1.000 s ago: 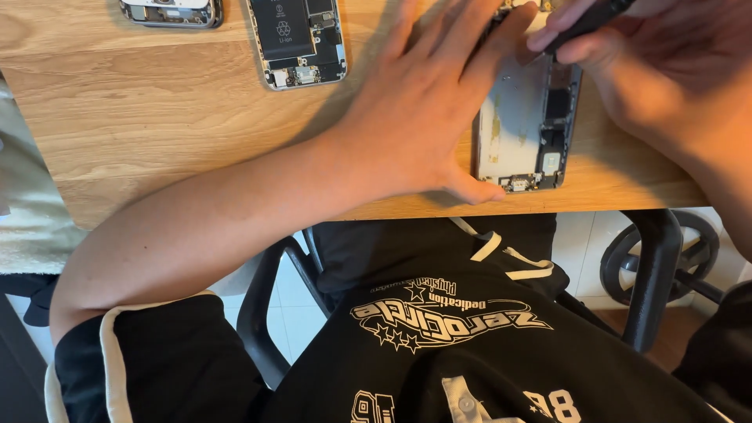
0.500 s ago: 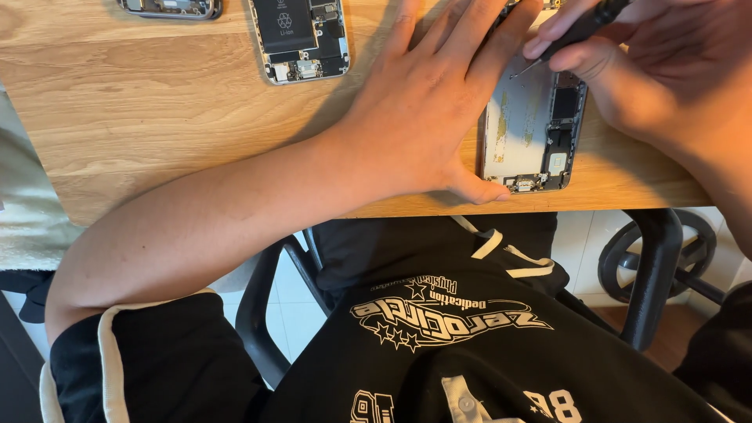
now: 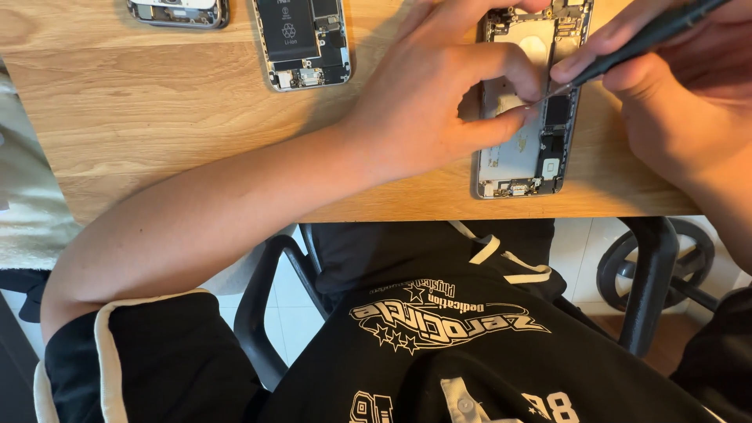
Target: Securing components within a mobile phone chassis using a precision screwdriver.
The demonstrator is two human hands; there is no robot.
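Your view has dropped closer since a second ago; on the wooden table (image 3: 157, 117), near its front edge, your left hand (image 3: 439, 102) presses the opened phone (image 3: 525, 133) while your right hand (image 3: 674, 86) pinches a dark screwdriver (image 3: 650, 35)

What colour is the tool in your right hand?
Black: the slim black pointed tool in the right hand looks dark throughout, seen best in the head view.

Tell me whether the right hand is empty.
No, the right hand grips a dark tool whose tip meets the opened phone.
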